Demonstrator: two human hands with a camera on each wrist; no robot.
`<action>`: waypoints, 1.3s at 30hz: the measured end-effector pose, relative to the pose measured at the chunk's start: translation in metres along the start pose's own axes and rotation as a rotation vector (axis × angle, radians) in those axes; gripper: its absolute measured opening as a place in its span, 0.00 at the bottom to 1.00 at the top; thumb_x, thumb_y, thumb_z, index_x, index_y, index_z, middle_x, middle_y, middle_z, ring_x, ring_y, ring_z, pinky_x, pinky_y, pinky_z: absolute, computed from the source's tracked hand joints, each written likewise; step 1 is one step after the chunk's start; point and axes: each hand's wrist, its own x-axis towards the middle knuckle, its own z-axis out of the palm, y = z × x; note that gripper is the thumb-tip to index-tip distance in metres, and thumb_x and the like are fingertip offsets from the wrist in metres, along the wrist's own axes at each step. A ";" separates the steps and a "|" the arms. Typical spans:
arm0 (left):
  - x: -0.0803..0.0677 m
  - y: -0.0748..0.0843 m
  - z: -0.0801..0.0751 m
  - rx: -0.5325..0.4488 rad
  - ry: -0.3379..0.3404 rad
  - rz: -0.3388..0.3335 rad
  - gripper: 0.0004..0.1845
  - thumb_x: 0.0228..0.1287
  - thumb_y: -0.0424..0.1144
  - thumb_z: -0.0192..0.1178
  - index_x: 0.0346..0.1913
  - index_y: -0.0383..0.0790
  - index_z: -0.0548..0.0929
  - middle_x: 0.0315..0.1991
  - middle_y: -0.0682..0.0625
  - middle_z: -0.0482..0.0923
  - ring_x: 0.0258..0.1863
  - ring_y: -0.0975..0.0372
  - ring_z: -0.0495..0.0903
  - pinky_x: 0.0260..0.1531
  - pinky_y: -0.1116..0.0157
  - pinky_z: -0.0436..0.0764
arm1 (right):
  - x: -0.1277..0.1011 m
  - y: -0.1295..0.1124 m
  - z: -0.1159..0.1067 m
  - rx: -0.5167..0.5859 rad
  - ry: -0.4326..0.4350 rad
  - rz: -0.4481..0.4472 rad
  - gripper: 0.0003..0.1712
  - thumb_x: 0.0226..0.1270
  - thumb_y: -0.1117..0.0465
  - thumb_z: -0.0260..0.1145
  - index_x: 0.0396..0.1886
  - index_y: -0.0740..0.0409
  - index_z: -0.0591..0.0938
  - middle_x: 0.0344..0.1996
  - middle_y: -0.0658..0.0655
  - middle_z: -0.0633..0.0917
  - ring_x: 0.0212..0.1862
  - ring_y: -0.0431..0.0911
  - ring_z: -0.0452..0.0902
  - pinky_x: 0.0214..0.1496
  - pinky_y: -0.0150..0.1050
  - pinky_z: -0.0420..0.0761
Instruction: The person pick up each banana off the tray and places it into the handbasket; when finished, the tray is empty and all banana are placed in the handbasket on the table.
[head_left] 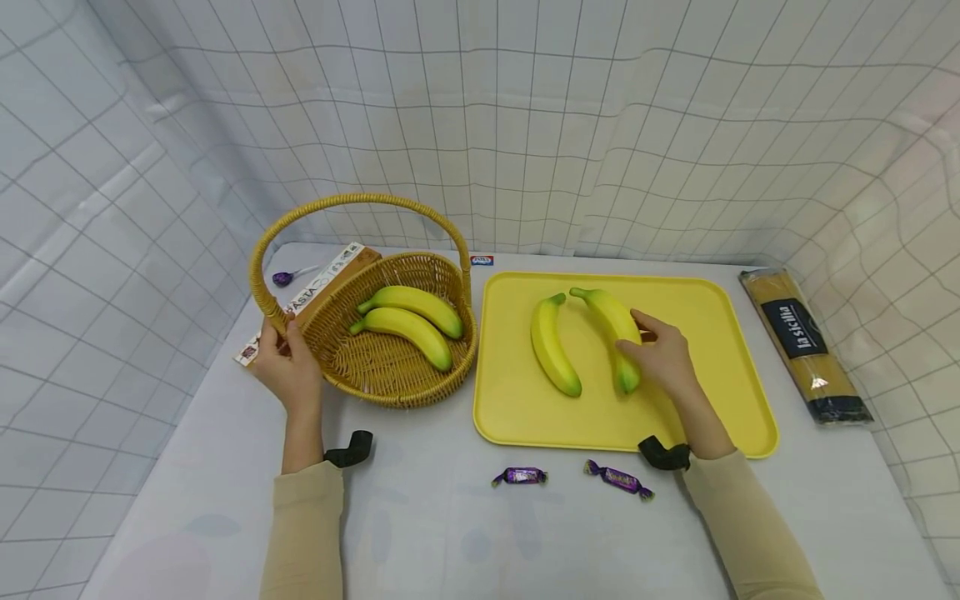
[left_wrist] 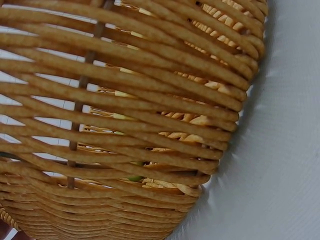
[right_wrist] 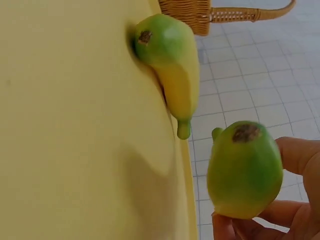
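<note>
My left hand [head_left: 291, 367] grips the wicker basket [head_left: 390, 400] at its left side, where the tall arched handle meets the rim. Two yellow bananas lie inside, an upper banana [head_left: 420, 305] and a lower banana [head_left: 408, 331]. The left wrist view is filled by the basket's woven side; that hand is nearly all hidden there. Over the yellow tray [head_left: 517, 425], my right hand [head_left: 663, 358] holds a banana [right_wrist: 245, 170] between thumb and fingers, raised off the surface with a shadow below. Left of it another banana [head_left: 553, 346] rests on the tray.
Two purple-wrapped candies, one candy [head_left: 521, 476] and another candy [head_left: 619, 479], lie in front of the tray. A pasta bag [head_left: 806, 346] lies right of it. Behind the basket are a pasta box [head_left: 330, 279] and a lollipop [head_left: 283, 278]. A small blue-red packet [head_left: 482, 260] lies at the back.
</note>
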 end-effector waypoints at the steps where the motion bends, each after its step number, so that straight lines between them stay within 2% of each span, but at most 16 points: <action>1: 0.000 0.000 0.000 -0.003 0.001 -0.001 0.15 0.71 0.36 0.53 0.48 0.27 0.82 0.41 0.37 0.82 0.30 0.75 0.71 0.32 0.76 0.69 | -0.001 -0.002 -0.001 -0.001 0.005 -0.008 0.38 0.65 0.56 0.66 0.73 0.59 0.65 0.63 0.68 0.74 0.59 0.60 0.72 0.47 0.40 0.77; 6: 0.000 0.000 0.000 -0.002 -0.003 -0.003 0.15 0.71 0.36 0.53 0.49 0.27 0.82 0.43 0.34 0.83 0.31 0.75 0.70 0.32 0.76 0.69 | -0.005 -0.015 -0.008 -0.006 0.023 -0.073 0.38 0.64 0.57 0.67 0.73 0.58 0.66 0.62 0.67 0.76 0.58 0.59 0.73 0.42 0.33 0.75; 13: 0.000 0.000 0.000 0.009 -0.002 -0.001 0.14 0.70 0.35 0.53 0.48 0.27 0.83 0.42 0.37 0.83 0.31 0.76 0.71 0.34 0.77 0.69 | -0.010 -0.042 -0.012 -0.024 0.039 -0.154 0.38 0.64 0.57 0.68 0.72 0.58 0.67 0.59 0.65 0.79 0.55 0.58 0.75 0.39 0.27 0.75; 23: 0.000 0.000 0.001 0.006 -0.007 0.000 0.14 0.71 0.35 0.53 0.49 0.27 0.82 0.43 0.35 0.83 0.32 0.75 0.71 0.33 0.76 0.69 | -0.015 -0.083 -0.002 0.016 -0.028 -0.265 0.38 0.62 0.59 0.69 0.71 0.58 0.68 0.58 0.63 0.79 0.52 0.57 0.77 0.38 0.31 0.79; 30: 0.000 0.000 0.000 0.005 -0.003 -0.002 0.14 0.70 0.33 0.54 0.50 0.28 0.83 0.45 0.35 0.84 0.33 0.76 0.72 0.34 0.78 0.70 | -0.019 -0.111 0.012 0.037 -0.081 -0.343 0.37 0.61 0.61 0.69 0.71 0.57 0.69 0.57 0.62 0.80 0.52 0.54 0.75 0.46 0.45 0.80; 34: 0.001 -0.001 0.000 0.015 -0.001 0.000 0.13 0.70 0.33 0.54 0.51 0.29 0.83 0.45 0.36 0.84 0.32 0.77 0.71 0.34 0.78 0.70 | -0.023 -0.129 0.022 0.036 -0.110 -0.380 0.38 0.60 0.61 0.70 0.71 0.56 0.69 0.58 0.60 0.80 0.52 0.52 0.75 0.46 0.45 0.80; 39: 0.000 -0.001 0.000 0.014 0.002 0.024 0.12 0.69 0.32 0.54 0.47 0.28 0.83 0.38 0.40 0.82 0.29 0.76 0.69 0.31 0.78 0.67 | -0.026 -0.151 0.036 0.041 -0.141 -0.431 0.38 0.60 0.59 0.71 0.70 0.55 0.70 0.60 0.57 0.80 0.51 0.50 0.76 0.43 0.43 0.82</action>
